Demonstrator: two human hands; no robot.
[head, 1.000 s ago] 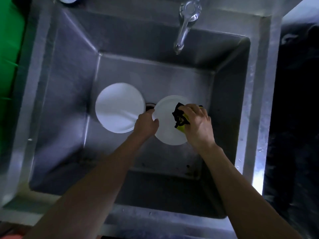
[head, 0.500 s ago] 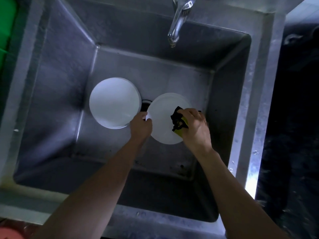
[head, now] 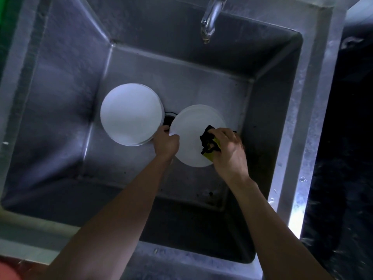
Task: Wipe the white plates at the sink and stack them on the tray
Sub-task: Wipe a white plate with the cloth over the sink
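Stainless steel fills the view: a deep sink [head: 60, 138] seen from above, its near rim at the bottom and a dark space beyond its right rim; both forearms reach down into the basin; the left hand [head: 166, 142] grips the near-left edge of a white plate [head: 191, 134], thumb curled over the rim, the other fingers hidden beneath; the right hand [head: 230, 150] clutches a black and yellow cloth [head: 209, 143] pressed on that plate's right side; whether the plate is lifted or rests on the basin floor is hard to tell; a second plate [head: 131, 114] lies flat just to the left; the drain [head: 168, 118] peeks out between them, mostly covered; farther back the faucet [head: 210, 21] hangs over the basin, its top cut off.
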